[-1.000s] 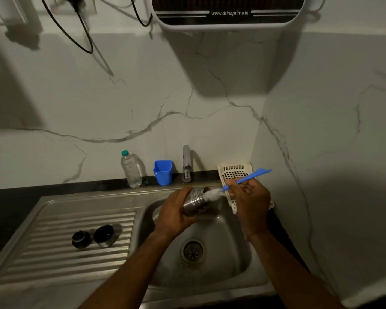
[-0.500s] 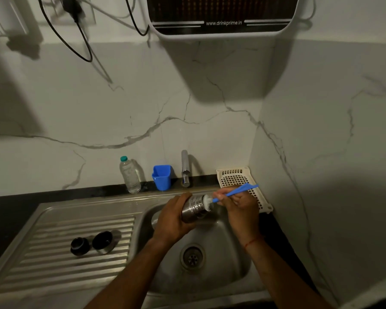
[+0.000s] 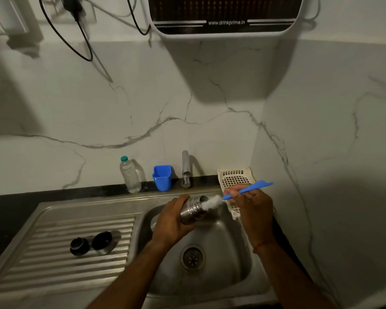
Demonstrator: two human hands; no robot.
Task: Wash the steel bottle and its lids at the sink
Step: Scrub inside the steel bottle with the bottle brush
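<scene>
The steel bottle [image 3: 193,209] lies tilted over the sink basin [image 3: 227,246], its open mouth pointing up and to the right, toward the basket. The left hand [image 3: 172,221] wraps its lower body in a closed grip, fingers curled around the far side, so the ribbed neck and mouth stick out past the thumb. The white bristles of a bottle brush [image 3: 212,201] sit at the mouth, partly inside it. The brush's blue handle [image 3: 247,190] slants up to the right and is pinched in the right hand [image 3: 253,208], whose grip is tight on the handle just beside the bottle's mouth. Both hands hover above the drain [image 3: 192,257]. On the ribbed draining board [image 3: 54,259] to the left, well apart from the hands, two dark lids [image 3: 91,243] lie side by side. Along the back edge of the counter stand a clear plastic bottle [image 3: 129,175], a blue cup [image 3: 162,180], the tap [image 3: 185,169] and a cream slotted basket [image 3: 234,179].
</scene>
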